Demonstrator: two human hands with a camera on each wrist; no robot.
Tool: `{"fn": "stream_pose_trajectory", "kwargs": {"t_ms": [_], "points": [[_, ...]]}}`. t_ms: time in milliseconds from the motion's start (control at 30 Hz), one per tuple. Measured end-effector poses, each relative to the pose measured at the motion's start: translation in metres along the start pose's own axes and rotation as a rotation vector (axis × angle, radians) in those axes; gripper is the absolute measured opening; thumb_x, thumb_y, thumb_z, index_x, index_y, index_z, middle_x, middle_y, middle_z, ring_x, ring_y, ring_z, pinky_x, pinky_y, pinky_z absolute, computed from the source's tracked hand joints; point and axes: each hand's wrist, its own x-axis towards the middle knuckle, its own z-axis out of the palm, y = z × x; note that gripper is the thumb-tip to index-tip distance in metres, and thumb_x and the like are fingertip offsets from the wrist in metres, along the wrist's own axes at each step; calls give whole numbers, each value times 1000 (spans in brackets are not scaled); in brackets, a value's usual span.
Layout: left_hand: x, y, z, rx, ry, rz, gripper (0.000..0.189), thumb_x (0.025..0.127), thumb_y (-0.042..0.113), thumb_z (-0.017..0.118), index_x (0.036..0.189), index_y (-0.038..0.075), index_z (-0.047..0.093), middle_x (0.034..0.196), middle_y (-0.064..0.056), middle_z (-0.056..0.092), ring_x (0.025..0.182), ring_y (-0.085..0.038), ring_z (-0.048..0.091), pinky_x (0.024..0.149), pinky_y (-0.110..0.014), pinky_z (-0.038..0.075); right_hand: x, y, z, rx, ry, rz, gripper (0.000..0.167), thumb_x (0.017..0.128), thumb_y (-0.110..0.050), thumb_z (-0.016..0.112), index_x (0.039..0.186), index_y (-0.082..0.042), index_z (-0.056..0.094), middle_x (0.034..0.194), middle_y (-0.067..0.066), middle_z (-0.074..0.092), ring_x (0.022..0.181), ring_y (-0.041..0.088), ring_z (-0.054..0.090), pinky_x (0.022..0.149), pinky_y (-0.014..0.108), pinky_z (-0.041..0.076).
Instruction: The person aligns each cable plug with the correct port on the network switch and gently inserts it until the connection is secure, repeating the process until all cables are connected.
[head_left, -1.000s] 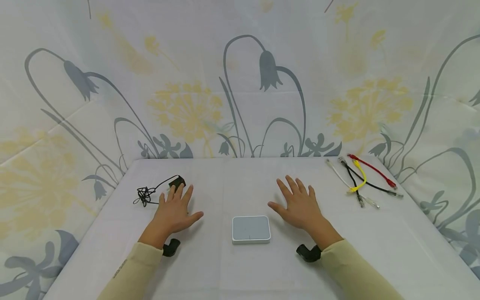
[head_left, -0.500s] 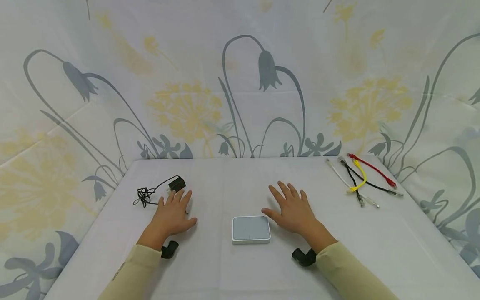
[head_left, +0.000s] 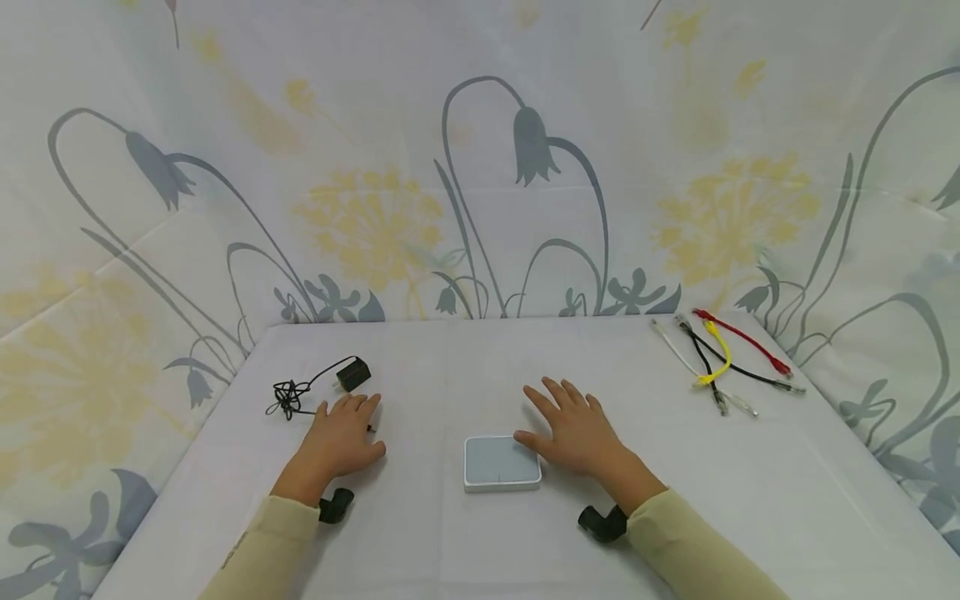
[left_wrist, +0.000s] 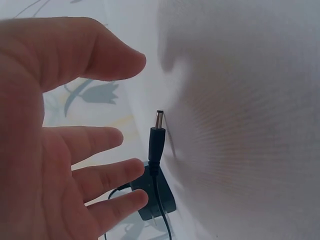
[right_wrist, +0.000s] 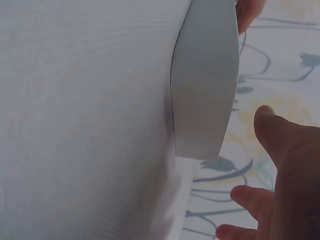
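Note:
My left hand (head_left: 339, 442) hovers palm down over the table's left side, fingers spread and nothing in them. Just beyond its fingertips lies a black power adapter (head_left: 353, 374) with a bundled cord (head_left: 287, 398). In the left wrist view the cord's barrel plug (left_wrist: 157, 142) shows near the fingers. My right hand (head_left: 581, 433), also spread and holding nothing, is beside a flat white box (head_left: 501, 463) with a grey top. Its thumb overlaps the box's upper right corner in the head view. The right wrist view shows the box's side (right_wrist: 205, 90) close to that thumb.
At the back right lie several short network cables: a red cable (head_left: 742, 340), a yellow cable (head_left: 724, 358), black ones and a whitish one. A floral curtain (head_left: 480, 167) rises behind the white table (head_left: 480, 550) and along both sides.
My right hand has moved left and nearer to me, its thumb now over the box's corner. The left hand has drawn back slightly, uncovering the adapter. The objects stay in place.

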Motion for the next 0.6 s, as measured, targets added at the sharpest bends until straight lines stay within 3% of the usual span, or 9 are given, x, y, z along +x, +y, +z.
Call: {"fn": "stream_pose_trajectory", "kwargs": {"t_ms": [333, 600], "points": [[-1, -8, 4, -4, 60, 16, 53, 86, 15, 57, 136, 1, 51, 138, -23, 52, 129, -42, 47, 104, -66, 33, 0, -12, 6, 34, -42, -44, 74, 90, -64, 51, 150, -24, 38, 155, 10, 36, 142, 38, 33, 108, 58, 33], [2, -11, 3, 33, 72, 30, 42, 88, 7, 60, 130, 1, 57, 127, -22, 58, 120, -41, 55, 98, -60, 42, 0, -16, 6, 81, -38, -101, 72, 90, -62, 53, 148, -20, 43, 152, 12, 41, 140, 39, 37, 109, 56, 34]]}}
